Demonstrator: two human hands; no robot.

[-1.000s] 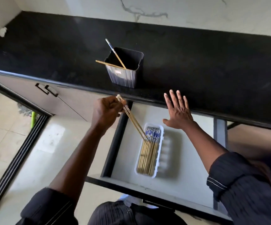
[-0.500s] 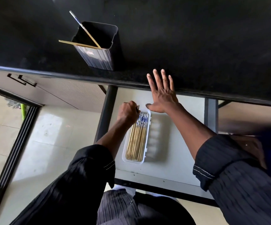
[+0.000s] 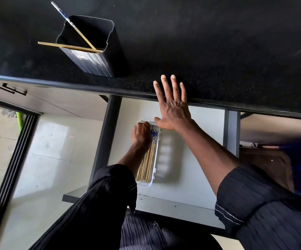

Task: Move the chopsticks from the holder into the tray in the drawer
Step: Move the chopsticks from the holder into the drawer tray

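L hand [image 3: 141, 135] now down from counter [image 3: 218, 51] height into tray [image 3: 144, 184]; fingers curled over chopsticks [image 3: 147, 165], hold on pair not discernible. R hand [image 3: 173, 109] flat, spread on counter edge. 2 sticks [image 3: 70, 47] left in holder [image 3: 92, 64]: task incomplete.

Held both arms stretched forward. Had left grip [image 3: 141, 134] curled in a fist, knuckles up, fingertips hidden underneath. Had right grip [image 3: 173, 107] flat, palm down, fingers straight and spread, thumb out.
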